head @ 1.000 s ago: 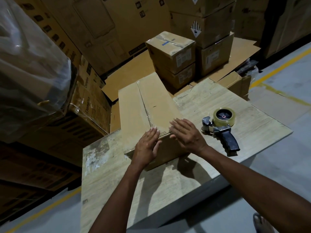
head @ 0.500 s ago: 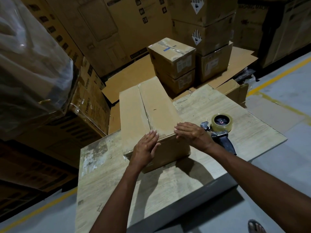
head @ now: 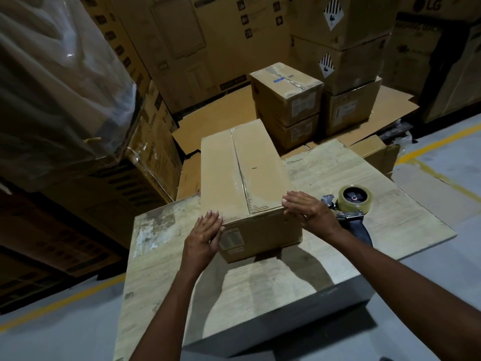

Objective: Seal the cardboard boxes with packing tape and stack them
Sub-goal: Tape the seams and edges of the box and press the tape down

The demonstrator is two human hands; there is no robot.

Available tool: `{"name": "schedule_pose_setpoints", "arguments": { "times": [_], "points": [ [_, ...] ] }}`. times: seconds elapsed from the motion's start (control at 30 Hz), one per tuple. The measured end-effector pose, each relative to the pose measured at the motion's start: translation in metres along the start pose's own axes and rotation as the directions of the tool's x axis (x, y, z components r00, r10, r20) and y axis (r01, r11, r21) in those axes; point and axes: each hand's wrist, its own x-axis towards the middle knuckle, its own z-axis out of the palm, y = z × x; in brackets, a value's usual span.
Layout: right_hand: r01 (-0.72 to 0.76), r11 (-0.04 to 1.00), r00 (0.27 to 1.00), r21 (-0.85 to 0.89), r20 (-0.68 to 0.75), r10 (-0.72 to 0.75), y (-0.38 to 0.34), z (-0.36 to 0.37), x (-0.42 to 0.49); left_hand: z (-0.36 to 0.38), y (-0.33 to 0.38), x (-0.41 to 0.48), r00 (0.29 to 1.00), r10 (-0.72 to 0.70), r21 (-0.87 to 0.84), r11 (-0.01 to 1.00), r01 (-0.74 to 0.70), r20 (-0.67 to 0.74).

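A long cardboard box point(head: 242, 173) lies on the wooden table point(head: 260, 287), with clear tape running along its top seam. My left hand point(head: 204, 235) lies flat against the box's near left corner, fingers straight. At the near right corner my right hand point(head: 307, 211) rests with fingers extended along the top edge. A tape dispenser point(head: 351, 204) with a roll of clear tape and a dark handle sits on the table just right of my right hand, partly hidden behind my wrist.
Two sealed boxes point(head: 286, 100) are stacked behind the table, beside taller stacked cartons point(head: 343, 66). Flattened cardboard point(head: 216, 118) covers the floor there. A plastic-wrapped load point(head: 57, 82) looms at the left. A small open box point(head: 374, 155) sits off the table's far right corner. Yellow floor lines point(head: 429, 144) mark the floor at the right.
Both hands slid apart from the middle of the box's near edge to its two near corners. The camera view moved closer and lower.
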Motion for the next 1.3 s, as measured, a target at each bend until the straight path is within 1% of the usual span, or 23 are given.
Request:
{"name": "schedule_pose_setpoints", "arguments": {
  "times": [0.13, 0.17, 0.23, 0.3, 0.33, 0.43, 0.5, 0.57, 0.7, 0.8, 0.87, 0.93, 0.97, 1.0, 1.07, 1.1, 1.2, 1.27, 1.3],
  "points": [
    [-0.014, 0.990, 0.999, -0.137, -0.047, 0.008, -0.018, 0.005, 0.001, 0.003, 0.012, 0.001, 0.993, -0.111, -0.036, 0.993, 0.110, -0.037],
    [-0.005, 0.984, 0.999, -0.179, -0.039, -0.002, -0.023, 0.007, 0.003, 0.004, 0.015, 0.003, 0.992, -0.117, -0.019, 0.993, 0.116, -0.037],
    [0.072, 0.974, 0.997, -0.215, 0.026, -0.068, -0.034, 0.018, 0.008, 0.005, 0.020, 0.006, 0.993, -0.114, 0.005, 0.993, 0.114, -0.026],
    [0.125, 0.978, 0.990, -0.168, 0.091, -0.111, -0.047, 0.034, 0.017, 0.008, 0.022, 0.009, 0.994, -0.105, 0.018, 0.994, 0.105, -0.023],
    [0.121, 0.982, 0.989, -0.141, 0.106, -0.107, -0.053, 0.042, 0.022, 0.009, 0.022, 0.011, 0.995, -0.098, 0.032, 0.995, 0.098, -0.024],
    [0.119, 0.987, 0.988, -0.110, 0.108, -0.107, -0.074, 0.061, 0.039, 0.009, 0.019, 0.011, 0.997, -0.078, 0.052, 0.995, 0.080, -0.024],
    [0.145, 0.983, 0.983, -0.115, 0.125, -0.131, -0.082, 0.068, 0.045, 0.007, 0.015, 0.009, 0.997, -0.070, 0.049, 0.996, 0.072, -0.038],
    [0.161, 0.981, 0.978, -0.106, 0.148, -0.145, -0.085, 0.069, 0.048, 0.005, 0.012, 0.008, 0.998, -0.051, 0.041, 0.998, 0.053, -0.046],
    [0.123, 0.992, 0.974, -0.035, 0.197, -0.113, -0.065, 0.057, 0.042, 0.005, 0.011, 0.007, 0.999, -0.002, 0.024, 1.000, 0.003, -0.043],
    [0.119, 0.993, 0.967, -0.021, 0.230, -0.111, -0.048, 0.047, 0.033, 0.006, 0.013, 0.008, 0.998, -0.041, -0.009, 0.999, 0.041, -0.052],
    [0.088, 0.996, 0.967, -0.017, 0.240, -0.081, -0.045, 0.048, 0.030, 0.007, 0.018, 0.008, 0.995, -0.074, -0.016, 0.997, 0.073, -0.063],
    [0.050, 0.999, 0.973, -0.022, 0.228, -0.044, -0.049, 0.050, 0.031, 0.004, 0.022, 0.004, 0.981, -0.152, -0.023, 0.988, 0.150, -0.118],
    [0.036, 0.999, 0.979, -0.029, 0.203, -0.030, -0.054, 0.049, 0.032, 0.003, 0.023, 0.000, 0.960, -0.229, -0.045, 0.973, 0.225, -0.163],
    [0.027, 0.999, 0.984, -0.045, 0.175, -0.019, -0.059, 0.048, 0.033, 0.001, 0.025, -0.004, 0.923, -0.328, -0.084, 0.945, 0.317, -0.204],
    [0.031, 0.994, 0.988, -0.106, 0.151, -0.015, -0.070, 0.050, 0.041, -0.003, 0.028, -0.011, 0.817, -0.516, -0.178, 0.856, 0.485, -0.257],
    [0.036, 0.991, 0.987, -0.126, 0.159, -0.016, -0.076, 0.053, 0.045, -0.004, 0.027, -0.016, 0.770, -0.579, -0.220, 0.815, 0.536, -0.268],
    [0.039, 0.990, 0.981, -0.137, 0.195, -0.012, -0.086, 0.070, 0.057, -0.005, 0.028, -0.020, 0.659, -0.704, -0.342, 0.708, 0.618, -0.264],
    [0.009, 0.991, 0.978, -0.131, 0.207, 0.018, -0.088, 0.080, 0.061, -0.005, 0.028, -0.019, 0.585, -0.774, -0.462, 0.623, 0.631, -0.244],
    [-0.016, 0.993, 0.977, -0.120, 0.208, 0.041, -0.088, 0.083, 0.060, -0.006, 0.028, -0.019, 0.560, -0.800, -0.525, 0.578, 0.625, -0.215]
  ]
}}
